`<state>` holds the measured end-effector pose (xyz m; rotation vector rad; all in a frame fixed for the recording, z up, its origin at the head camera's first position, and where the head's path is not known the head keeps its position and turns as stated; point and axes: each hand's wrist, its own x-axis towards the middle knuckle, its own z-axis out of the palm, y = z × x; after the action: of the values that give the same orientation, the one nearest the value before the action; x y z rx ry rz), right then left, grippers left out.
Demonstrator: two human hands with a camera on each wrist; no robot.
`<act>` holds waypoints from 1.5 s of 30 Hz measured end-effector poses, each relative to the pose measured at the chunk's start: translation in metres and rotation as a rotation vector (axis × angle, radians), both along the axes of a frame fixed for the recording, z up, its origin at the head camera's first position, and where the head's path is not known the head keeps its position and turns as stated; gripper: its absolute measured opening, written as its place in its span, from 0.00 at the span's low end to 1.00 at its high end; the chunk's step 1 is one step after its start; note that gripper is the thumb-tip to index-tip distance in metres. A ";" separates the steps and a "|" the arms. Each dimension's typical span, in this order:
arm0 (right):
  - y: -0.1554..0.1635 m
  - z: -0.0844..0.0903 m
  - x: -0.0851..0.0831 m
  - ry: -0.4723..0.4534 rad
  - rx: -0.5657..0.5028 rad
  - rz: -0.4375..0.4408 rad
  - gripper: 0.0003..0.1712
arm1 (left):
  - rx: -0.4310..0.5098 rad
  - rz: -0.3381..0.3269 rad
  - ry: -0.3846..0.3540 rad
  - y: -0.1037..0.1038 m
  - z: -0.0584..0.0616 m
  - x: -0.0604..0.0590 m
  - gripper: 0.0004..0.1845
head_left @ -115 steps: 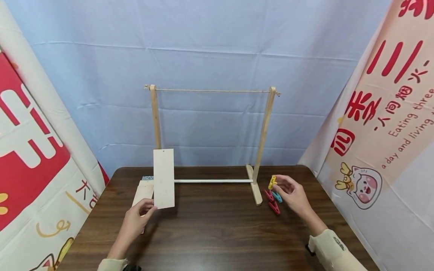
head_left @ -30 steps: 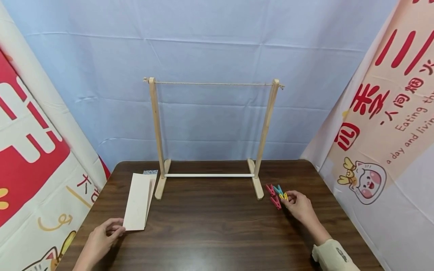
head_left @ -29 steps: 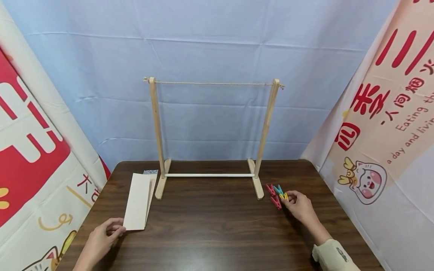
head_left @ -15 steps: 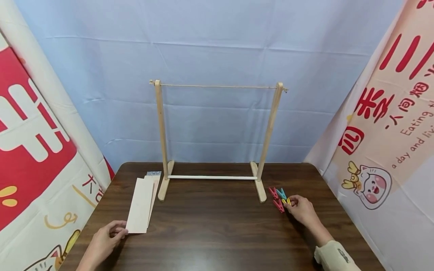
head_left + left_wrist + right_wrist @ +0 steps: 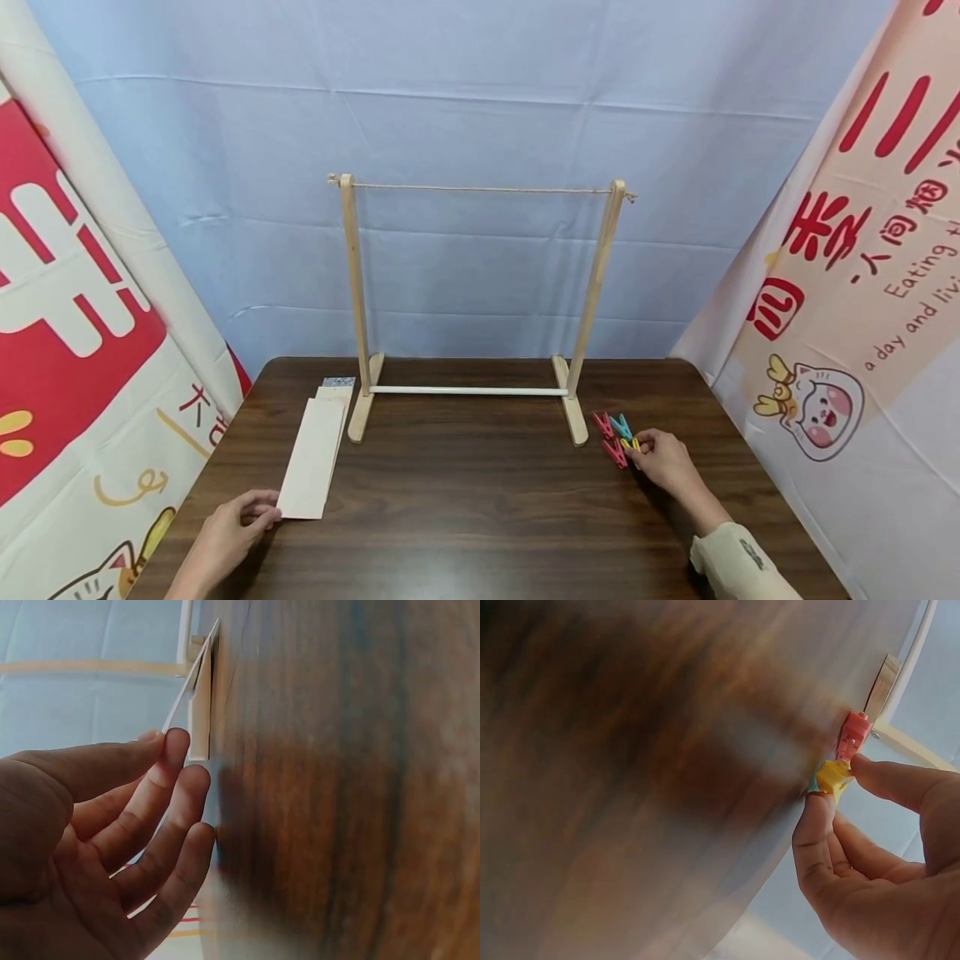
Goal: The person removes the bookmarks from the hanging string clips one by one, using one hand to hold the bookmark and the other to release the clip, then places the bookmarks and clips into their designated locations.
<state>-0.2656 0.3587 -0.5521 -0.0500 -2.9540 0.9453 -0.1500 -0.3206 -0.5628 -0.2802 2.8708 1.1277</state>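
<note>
My left hand (image 5: 234,529) pinches the near left corner of a pale blank card (image 5: 309,458) between thumb and forefinger. In the left wrist view that card (image 5: 180,696) slopes, its near end lifted off the table. Under it lie more cards, one showing a blue patterned end (image 5: 339,383). On the other side, my right hand (image 5: 667,467) pinches a yellow clothespin (image 5: 632,444) low at the tabletop. Two red clothespins (image 5: 613,452) and a blue one (image 5: 620,426) lie against or close beside it. Right-hand fingertips (image 5: 819,810) press the yellow clothespin's sides in the right wrist view.
A wooden frame with uprights (image 5: 354,283) stands at the back of the brown table (image 5: 465,500). A thin cord (image 5: 480,190) spans its top and a white rod (image 5: 468,391) joins its feet. Cloth backdrops hang behind and at both sides.
Several seconds ago the card stood upright by the frame and the yellow clothespin was raised; both have come down, the card onto the stack. Lately the card's far end has dropped slightly.
</note>
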 end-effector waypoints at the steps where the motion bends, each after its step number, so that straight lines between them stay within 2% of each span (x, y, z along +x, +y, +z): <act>1: 0.000 0.000 -0.001 -0.002 0.005 -0.001 0.20 | -0.004 0.000 -0.001 0.000 0.000 0.000 0.18; 20: -0.001 0.001 -0.003 -0.024 0.012 -0.003 0.21 | -0.038 -0.018 0.007 -0.001 0.001 0.001 0.17; 45: -0.002 0.001 -0.002 0.000 0.021 0.009 0.21 | -0.096 -0.023 0.010 -0.003 0.000 0.002 0.16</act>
<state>-0.2671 0.3565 -0.5512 -0.0369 -2.9663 0.9149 -0.1477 -0.3235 -0.5627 -0.2454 2.9336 0.9927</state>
